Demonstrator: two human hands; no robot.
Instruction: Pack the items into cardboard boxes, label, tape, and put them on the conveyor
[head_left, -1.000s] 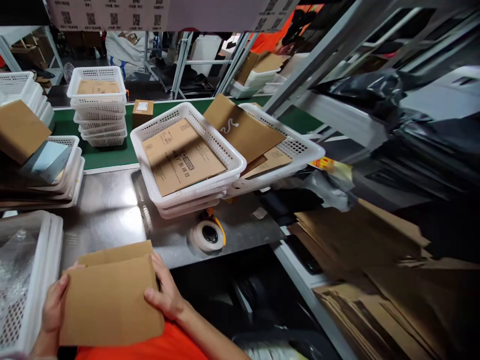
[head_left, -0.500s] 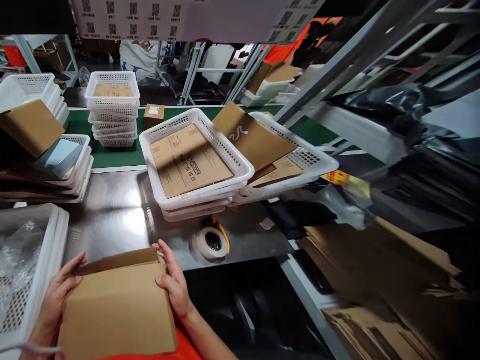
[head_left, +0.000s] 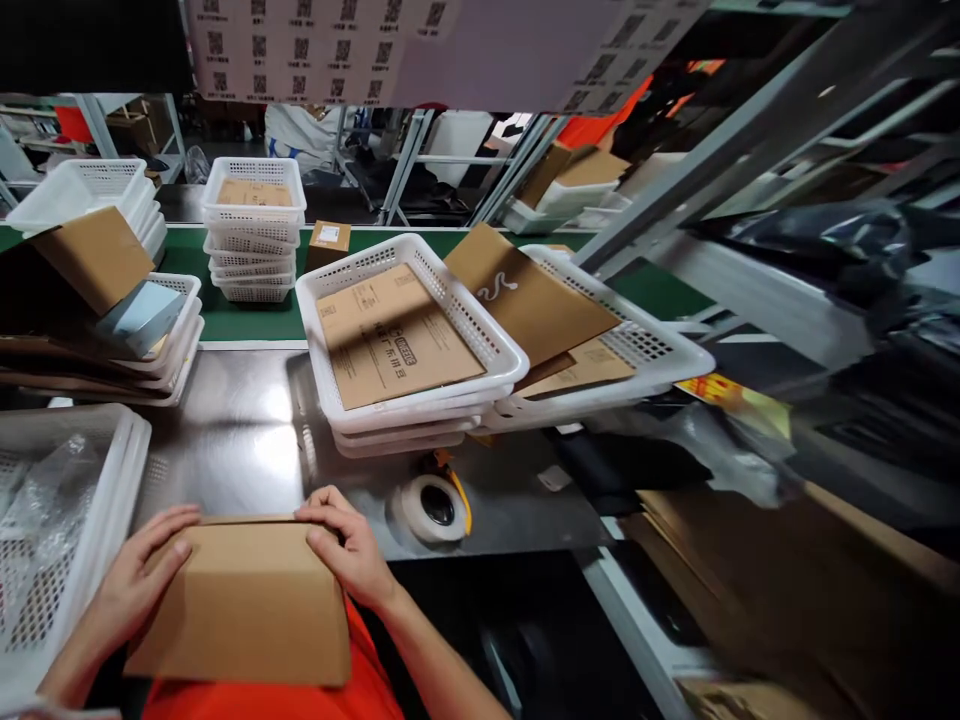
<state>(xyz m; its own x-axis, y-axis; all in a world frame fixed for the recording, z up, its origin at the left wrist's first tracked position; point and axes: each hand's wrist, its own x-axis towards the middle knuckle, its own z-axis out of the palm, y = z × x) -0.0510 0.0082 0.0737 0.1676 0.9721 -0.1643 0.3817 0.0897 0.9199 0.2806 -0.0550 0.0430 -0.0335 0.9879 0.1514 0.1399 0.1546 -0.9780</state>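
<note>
Cardboard (head_left: 247,610) was plain brown, creased toward its far edge.
Left hand (head_left: 146,575) and right hand (head_left: 356,550) clamped fingers on it; QR codes (head_left: 301,50) marked the far sheet (head_left: 480,55).

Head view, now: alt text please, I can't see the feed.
The left hand and right hand hold a creased brown cardboard piece near its upper corners. Beyond, a white roll sits on a metal table, near stacked white baskets; a green surface runs behind.
</note>
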